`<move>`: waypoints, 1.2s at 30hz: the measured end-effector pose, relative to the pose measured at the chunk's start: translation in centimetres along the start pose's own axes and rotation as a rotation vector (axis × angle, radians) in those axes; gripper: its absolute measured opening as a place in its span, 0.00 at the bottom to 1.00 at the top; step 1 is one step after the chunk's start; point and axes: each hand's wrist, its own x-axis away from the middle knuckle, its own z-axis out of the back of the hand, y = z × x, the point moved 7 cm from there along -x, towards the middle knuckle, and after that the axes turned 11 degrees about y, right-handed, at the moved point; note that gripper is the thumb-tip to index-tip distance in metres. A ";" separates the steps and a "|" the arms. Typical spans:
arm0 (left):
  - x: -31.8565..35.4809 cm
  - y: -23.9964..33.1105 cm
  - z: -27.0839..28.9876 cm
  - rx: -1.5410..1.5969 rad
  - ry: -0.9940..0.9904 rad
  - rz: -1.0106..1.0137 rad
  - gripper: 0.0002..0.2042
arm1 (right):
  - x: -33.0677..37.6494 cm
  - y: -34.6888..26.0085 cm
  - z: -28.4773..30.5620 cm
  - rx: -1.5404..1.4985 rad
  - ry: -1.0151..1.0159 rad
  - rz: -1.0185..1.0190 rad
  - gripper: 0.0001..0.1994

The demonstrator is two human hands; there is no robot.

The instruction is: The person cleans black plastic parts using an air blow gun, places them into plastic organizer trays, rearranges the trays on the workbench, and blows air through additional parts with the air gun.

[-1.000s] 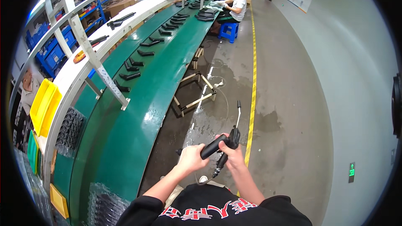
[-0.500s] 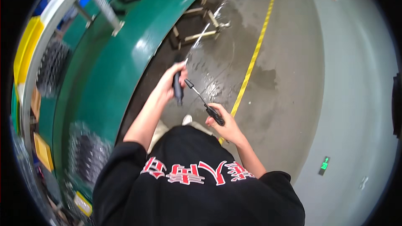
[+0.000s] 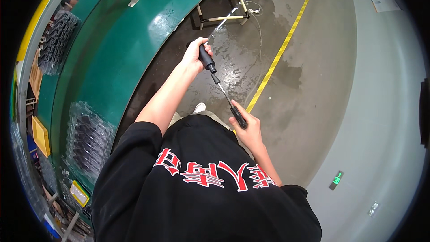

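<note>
My left hand (image 3: 193, 54) is wrapped round a black cylindrical part (image 3: 207, 57), whose narrower stepped end points down toward me. In my right hand (image 3: 251, 131) is a screwdriver-like tool (image 3: 239, 115) with a black handle, a thin metal shaft and a black cone-shaped tip. That tip lies right at the narrow end of the black part; whether they touch I cannot tell. The fingers of both hands are closed on what they hold. My left fingers hide the far end of the part.
A green workbench (image 3: 112, 49) curves along my left. On it lie a plastic-wrapped bundle of dark parts (image 3: 89, 141), another bundle (image 3: 58, 42) and a yellow tray (image 3: 40, 136). A tubular frame (image 3: 224, 18) stands on the wet floor (image 3: 233, 62), left of a yellow stripe (image 3: 282, 49).
The black part has tilted, its lower end swinging right toward the tool. The tool's tip now lines up with that end, where a gap showed before. The view has shifted a little.
</note>
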 end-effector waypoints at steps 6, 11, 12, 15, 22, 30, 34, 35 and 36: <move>0.2 -0.3 -0.5 -0.018 0.036 -0.012 0.07 | 0.0 -0.1 0.1 -0.002 0.087 0.020 0.24; 0.0 -0.1 -0.4 -0.014 0.035 -0.014 0.06 | 0.0 -0.8 0.0 0.021 0.127 0.050 0.22; -0.1 0.0 -0.4 -0.016 0.036 -0.018 0.06 | 0.1 -0.8 -0.1 0.015 0.134 0.027 0.22; -0.2 -0.2 -0.3 -0.021 0.039 -0.030 0.07 | 0.3 -0.7 -0.4 0.003 0.146 -0.017 0.20; -0.3 0.1 -0.2 -0.028 0.047 -0.057 0.07 | 0.2 -1.2 -0.3 -0.022 0.170 0.000 0.19; 4.7 -0.5 -2.0 -0.032 0.024 0.012 0.08 | 0.8 -0.2 0.3 -0.061 0.145 -0.063 0.18; 6.2 -0.2 -1.0 -0.738 -0.162 -0.148 0.10 | 1.2 0.7 1.1 -0.025 0.115 -0.149 0.17; 6.3 -0.7 -0.7 -0.748 -0.167 -0.136 0.10 | 1.3 0.8 1.4 -0.027 0.125 -0.161 0.17; 6.5 -0.4 -0.6 -0.911 -0.148 -0.325 0.09 | 1.3 0.9 1.5 -0.016 0.119 -0.170 0.17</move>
